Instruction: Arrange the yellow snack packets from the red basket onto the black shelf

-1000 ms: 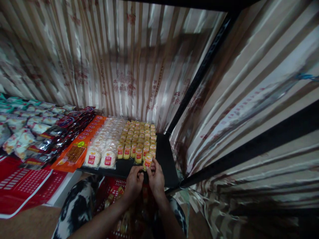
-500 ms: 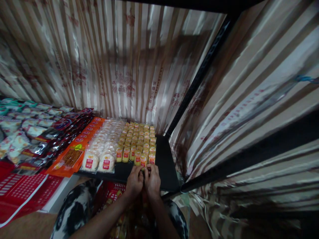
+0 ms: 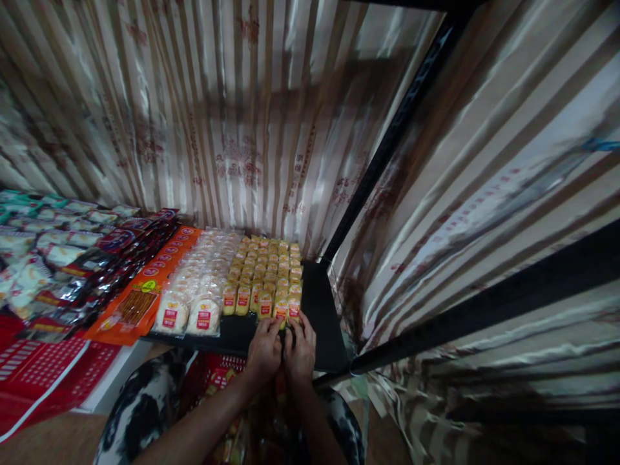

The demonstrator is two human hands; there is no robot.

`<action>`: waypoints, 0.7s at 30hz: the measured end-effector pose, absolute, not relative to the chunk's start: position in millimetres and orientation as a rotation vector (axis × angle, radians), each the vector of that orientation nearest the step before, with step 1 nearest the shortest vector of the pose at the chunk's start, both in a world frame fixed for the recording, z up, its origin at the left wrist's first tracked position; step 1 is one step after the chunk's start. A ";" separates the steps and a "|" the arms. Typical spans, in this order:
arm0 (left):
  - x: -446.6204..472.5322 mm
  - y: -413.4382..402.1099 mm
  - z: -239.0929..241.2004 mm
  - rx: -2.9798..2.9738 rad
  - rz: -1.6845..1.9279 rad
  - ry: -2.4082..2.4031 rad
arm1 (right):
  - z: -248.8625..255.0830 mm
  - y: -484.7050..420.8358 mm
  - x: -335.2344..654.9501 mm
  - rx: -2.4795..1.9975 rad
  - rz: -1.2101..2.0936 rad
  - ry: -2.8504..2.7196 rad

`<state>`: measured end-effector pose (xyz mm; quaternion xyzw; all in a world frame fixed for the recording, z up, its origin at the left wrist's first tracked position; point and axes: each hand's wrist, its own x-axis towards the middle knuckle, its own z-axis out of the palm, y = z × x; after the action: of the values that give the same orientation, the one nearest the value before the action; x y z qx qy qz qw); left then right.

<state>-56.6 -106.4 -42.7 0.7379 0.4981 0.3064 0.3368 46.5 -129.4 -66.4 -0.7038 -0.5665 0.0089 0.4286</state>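
Observation:
Rows of small yellow snack packs (image 3: 266,271) with red labels stand on a black shelf (image 3: 320,323). My left hand (image 3: 264,352) and my right hand (image 3: 300,352) are side by side at the front right corner of these rows. Their fingers curl against the two front packs (image 3: 287,309) and press on them. To the left lie round white buns in clear wrappers (image 3: 194,303).
Orange packets (image 3: 140,300), dark red and silver packets (image 3: 121,245) and light snack bags (image 3: 29,258) fill the shelf further left. Striped foil sheeting (image 3: 232,123) covers the back and right side. A black frame post (image 3: 387,142) rises at the corner. A red basket (image 3: 217,381) sits below.
The yellow pack that my hands held off the shelf's front now stands in the front row. Both hands have moved slightly forward against it.

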 end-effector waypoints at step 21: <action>-149.6 -161.8 -162.9 1.247 0.175 1.620 | -128.6 -192.3 -4.0 -1.951 1.156 -1.905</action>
<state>-149.6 -161.8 -162.9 0.5198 0.6751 0.0728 0.5184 -4.0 -192.3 -128.6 -0.6561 -0.6407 0.3887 0.0898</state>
